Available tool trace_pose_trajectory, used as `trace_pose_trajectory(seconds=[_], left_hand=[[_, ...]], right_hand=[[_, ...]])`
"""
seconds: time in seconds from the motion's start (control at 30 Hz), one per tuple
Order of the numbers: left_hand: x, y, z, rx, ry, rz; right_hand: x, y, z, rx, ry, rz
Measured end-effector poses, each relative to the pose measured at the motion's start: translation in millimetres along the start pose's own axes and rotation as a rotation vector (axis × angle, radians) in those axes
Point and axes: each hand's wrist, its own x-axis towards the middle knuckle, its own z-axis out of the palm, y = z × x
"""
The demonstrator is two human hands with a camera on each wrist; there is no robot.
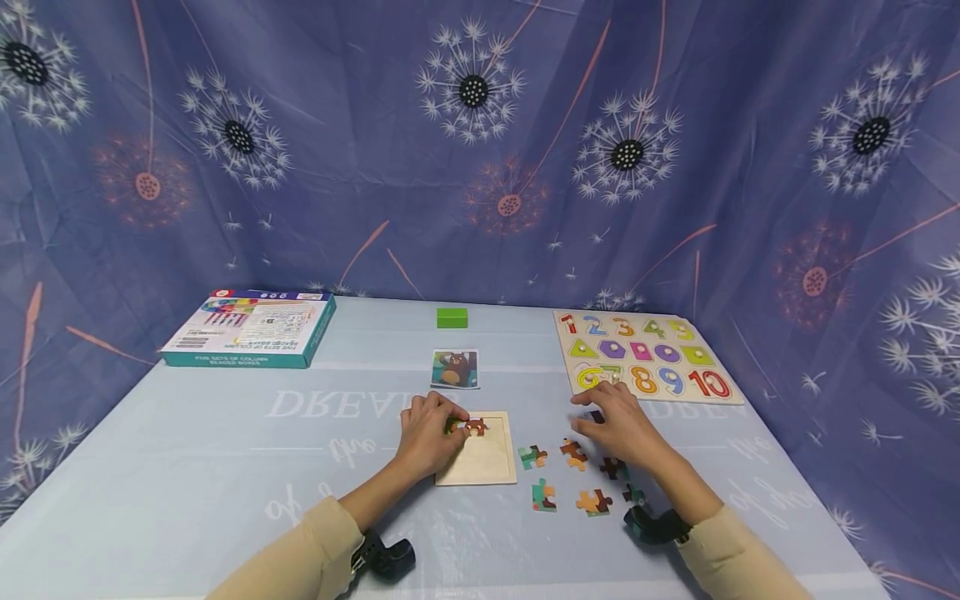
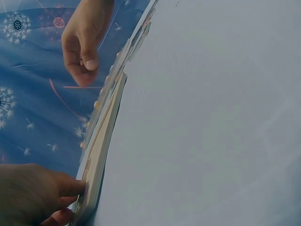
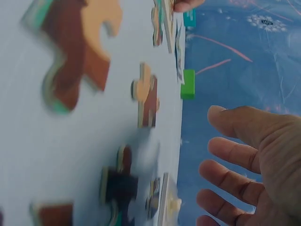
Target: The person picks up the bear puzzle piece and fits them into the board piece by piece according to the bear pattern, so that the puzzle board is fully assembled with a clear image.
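Observation:
My left hand (image 1: 431, 429) is at the upper left corner of a square wooden puzzle tray (image 1: 483, 471). Its thumb and index finger pinch at a puzzle piece (image 1: 452, 425) with green on it, partly hidden by the fingers. A brown piece (image 1: 477, 427) lies beside it along the tray's top edge. In the left wrist view, the fingertips (image 2: 80, 187) touch the top of the tray. Over the loose pieces on the right, my right hand (image 1: 618, 421) hovers with spread, slightly bent fingers and holds nothing. Below it lies a dark piece (image 1: 592, 417), partly covered.
Several jigsaw pieces (image 1: 573, 454) lie scattered right of the tray. Behind the tray are a bear picture card (image 1: 454, 368) and a green block (image 1: 452, 317). A number board (image 1: 652, 357) lies at the back right, a flat box (image 1: 247, 329) at the back left.

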Motion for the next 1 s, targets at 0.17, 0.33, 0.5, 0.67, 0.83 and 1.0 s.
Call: trace_pose_trajectory(seconds=[0.17,0.33,0.5,0.67,0.83,1.0], left_hand=[[-0.7,0.0,-0.1,0.001,0.003,0.004],[-1.1,-0.2,-0.2,-0.004,-0.002,0.003],[-0.8,-0.4,0.5,-0.01,-0.003,0.0],[-0.8,-0.1,0.7,0.001,-0.006,-0.002],[-1.3,0.1,0.6,0.002,-0.004,-0.002],[-1.0,0.5,0.3,0.005,-0.004,-0.002]], right_hand=[[-3.8,11,-3,-0.012,-0.004,0.015],[-7.7,19,-6,0.007,-0.029,0.029],[-8.6,28,-7,0.004,-0.022,0.022],[-7.5,38,-7,-0.019,-0.017,0.014],[-6.8,45,-7,-0.022,-0.037,0.01],[-5.5,51,-9,-0.019,-0.059,0.011]])
